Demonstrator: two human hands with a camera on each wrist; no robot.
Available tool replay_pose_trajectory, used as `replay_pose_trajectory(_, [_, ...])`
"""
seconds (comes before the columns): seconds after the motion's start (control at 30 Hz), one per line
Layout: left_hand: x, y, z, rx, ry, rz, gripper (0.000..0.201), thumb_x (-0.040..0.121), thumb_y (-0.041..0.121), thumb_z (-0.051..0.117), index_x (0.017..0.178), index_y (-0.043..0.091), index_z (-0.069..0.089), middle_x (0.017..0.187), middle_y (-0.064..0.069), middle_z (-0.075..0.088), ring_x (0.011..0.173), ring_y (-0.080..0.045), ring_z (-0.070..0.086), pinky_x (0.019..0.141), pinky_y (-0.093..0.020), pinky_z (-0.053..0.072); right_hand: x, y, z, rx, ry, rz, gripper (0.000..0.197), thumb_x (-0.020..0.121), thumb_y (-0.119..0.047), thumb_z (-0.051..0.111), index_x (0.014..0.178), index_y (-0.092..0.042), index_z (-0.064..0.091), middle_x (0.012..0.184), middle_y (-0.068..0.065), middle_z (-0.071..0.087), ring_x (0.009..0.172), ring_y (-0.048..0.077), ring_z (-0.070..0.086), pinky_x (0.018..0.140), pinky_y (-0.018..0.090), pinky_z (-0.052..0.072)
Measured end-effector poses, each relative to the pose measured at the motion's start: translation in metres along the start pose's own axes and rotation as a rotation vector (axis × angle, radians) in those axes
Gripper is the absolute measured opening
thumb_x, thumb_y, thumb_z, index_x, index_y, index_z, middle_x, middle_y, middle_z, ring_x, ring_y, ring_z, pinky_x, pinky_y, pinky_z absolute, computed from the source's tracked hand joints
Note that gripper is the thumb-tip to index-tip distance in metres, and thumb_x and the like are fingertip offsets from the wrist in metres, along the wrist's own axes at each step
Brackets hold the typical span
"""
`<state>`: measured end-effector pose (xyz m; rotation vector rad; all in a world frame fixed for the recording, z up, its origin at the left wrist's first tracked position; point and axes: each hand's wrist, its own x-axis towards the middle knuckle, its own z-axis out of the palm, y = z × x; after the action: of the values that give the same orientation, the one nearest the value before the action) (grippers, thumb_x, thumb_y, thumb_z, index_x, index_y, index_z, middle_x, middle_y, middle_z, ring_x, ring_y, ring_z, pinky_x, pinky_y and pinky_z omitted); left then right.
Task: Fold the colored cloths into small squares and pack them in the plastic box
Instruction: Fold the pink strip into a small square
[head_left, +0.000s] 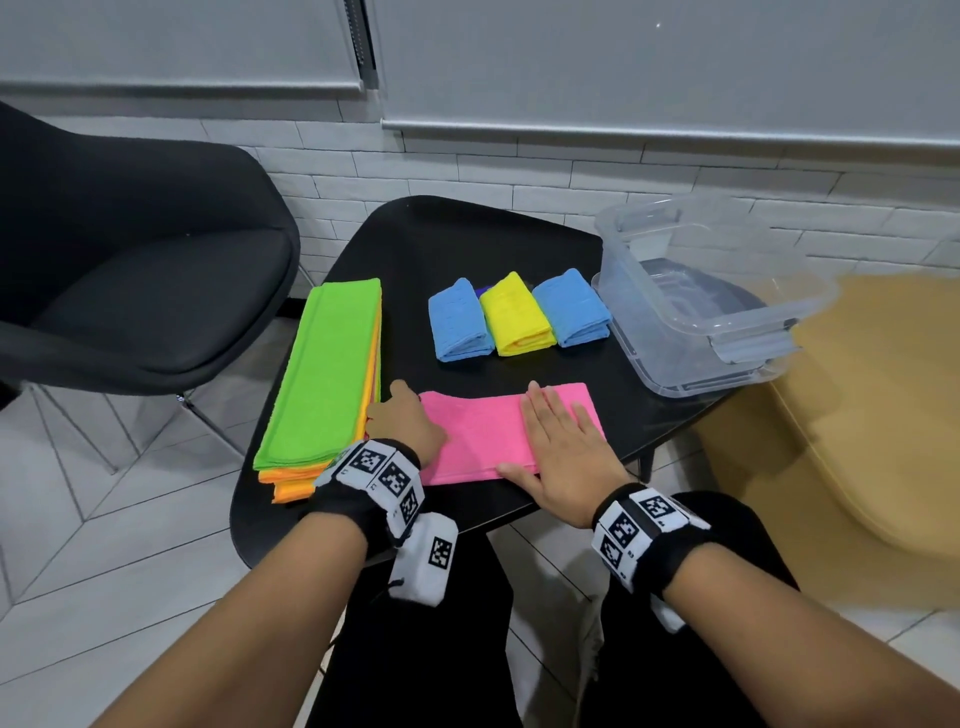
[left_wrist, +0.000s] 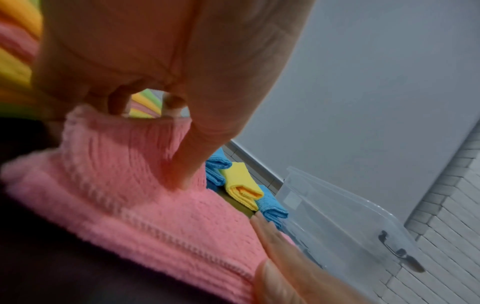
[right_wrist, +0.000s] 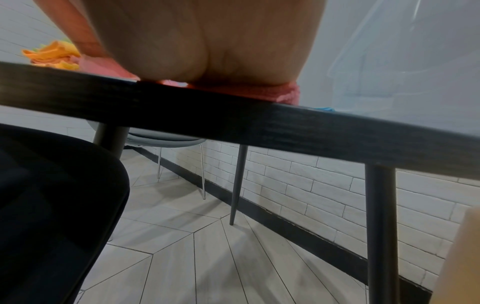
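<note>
A pink cloth (head_left: 483, 434), folded into a long strip, lies across the near part of the black table (head_left: 467, 234). My left hand (head_left: 408, 413) pinches its left end; in the left wrist view that end of the pink cloth (left_wrist: 124, 185) is lifted, with my thumb (left_wrist: 187, 164) against it. My right hand (head_left: 558, 431) lies flat with straight fingers on the strip's right half. Three folded cloths sit behind it: blue (head_left: 460, 322), yellow (head_left: 517, 314), blue (head_left: 571, 306). At the table's right stands the clear plastic box (head_left: 696, 291), holding no cloths.
A stack of long unfolded cloths, green on top (head_left: 327, 364) and orange below, lies along the table's left side. A black chair (head_left: 130, 270) stands to the left, a tan cushion (head_left: 857, 415) to the right. The table's near edge (right_wrist: 233, 115) sits just under my right palm.
</note>
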<state>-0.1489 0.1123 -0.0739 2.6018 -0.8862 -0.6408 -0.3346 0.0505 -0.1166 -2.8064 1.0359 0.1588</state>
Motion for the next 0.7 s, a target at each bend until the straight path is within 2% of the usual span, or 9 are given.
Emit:
replay_pose_trajectory(0.07, [0.0,-0.005,-0.002,-0.053,-0.013,0.079,0.041,0.083,0.009,0.066,0.11,0.008,0.035,0.092,-0.01,0.054,0.086,-0.029,0.054,0.057,-0.028,0.039,0.0,0.0,0.001,-0.001,0.01,-0.004,0.099,0.08,-0.075,0.0,0.151,-0.007,-0.01,0.159,0.008,-0.016,0.147,0.02,-0.013,0.116,0.039,-0.008])
replay_pose_trajectory(0.13, [-0.005,-0.009,-0.007,-0.057,-0.04,0.124,0.048,0.085,0.006,0.062,0.121,0.009,0.03,0.076,-0.002,0.046,0.077,-0.024,0.051,0.051,-0.026,0.032,0.001,0.001,0.002,0.002,0.008,-0.006,0.102,0.078,-0.077,0.0,0.151,-0.007,-0.01,0.159,0.008,-0.016,0.147,0.02,-0.013,0.117,0.04,-0.006])
replay_pose_trajectory(0.23, [-0.011,-0.008,-0.013,-0.037,-0.053,0.173,0.076,0.085,0.003,0.059,0.145,0.014,0.013,0.071,-0.002,0.046,0.064,-0.019,0.05,0.052,-0.027,0.036,0.001,0.001,0.002,0.012,0.009,-0.009,0.106,0.076,-0.081,0.003,0.151,-0.007,-0.01,0.159,0.008,-0.016,0.147,0.02,-0.014,0.118,0.041,-0.005])
replay_pose_trajectory(0.33, [-0.014,0.001,-0.018,-0.053,-0.041,0.219,0.09,0.082,0.001,0.057,0.151,0.02,0.002,0.073,-0.006,0.051,0.063,-0.02,0.053,0.056,-0.03,0.044,0.001,0.003,0.001,0.017,-0.008,-0.02,0.112,0.072,-0.085,0.005,0.151,-0.007,-0.011,0.159,0.009,-0.017,0.147,0.02,-0.014,0.12,0.042,-0.004])
replay_pose_trajectory(0.4, [-0.018,0.012,-0.019,-0.056,-0.031,0.274,0.091,0.082,0.001,0.057,0.151,0.023,0.003,0.072,-0.005,0.05,0.063,-0.019,0.053,0.056,-0.03,0.044,0.003,0.006,-0.003,0.03,-0.033,-0.046,0.116,0.071,-0.087,0.013,0.151,-0.007,-0.012,0.159,0.009,-0.018,0.147,0.019,-0.015,0.121,0.043,-0.002])
replay_pose_trajectory(0.47, [-0.023,0.026,-0.017,-0.033,-0.043,0.327,0.091,0.082,0.004,0.06,0.151,0.024,0.004,0.073,-0.003,0.051,0.065,-0.019,0.055,0.055,-0.029,0.044,0.002,0.011,-0.013,0.077,-0.059,-0.079,0.119,0.073,-0.085,0.033,0.151,-0.008,-0.014,0.159,0.007,-0.018,0.147,0.018,-0.015,0.121,0.042,0.0])
replay_pose_trajectory(0.53, [-0.028,0.039,-0.012,-0.003,-0.065,0.384,0.092,0.081,0.007,0.062,0.151,0.024,0.004,0.075,-0.004,0.054,0.071,-0.023,0.06,0.063,-0.036,0.052,-0.002,0.018,-0.022,0.1,-0.038,-0.094,0.122,0.074,-0.08,0.046,0.15,-0.008,-0.015,0.158,0.006,-0.019,0.146,0.016,-0.016,0.121,0.038,-0.003])
replay_pose_trajectory(0.6, [-0.032,0.05,-0.007,0.013,-0.093,0.433,0.093,0.081,0.007,0.063,0.151,0.024,0.004,0.074,-0.004,0.055,0.073,-0.024,0.062,0.07,-0.04,0.055,-0.009,0.023,-0.027,0.097,-0.002,-0.079,0.123,0.074,-0.077,0.052,0.15,-0.007,-0.015,0.158,0.007,-0.02,0.146,0.017,-0.017,0.119,0.034,-0.007])
replay_pose_trajectory(0.7, [-0.032,0.059,0.004,0.001,-0.129,0.481,0.091,0.08,0.006,0.062,0.15,0.023,0.007,0.071,-0.004,0.053,0.069,-0.024,0.059,0.069,-0.041,0.055,-0.019,0.026,-0.024,0.074,-0.033,-0.03,0.119,0.076,-0.077,0.049,0.151,-0.004,-0.007,0.158,0.013,-0.017,0.147,0.021,-0.014,0.12,0.037,-0.003])
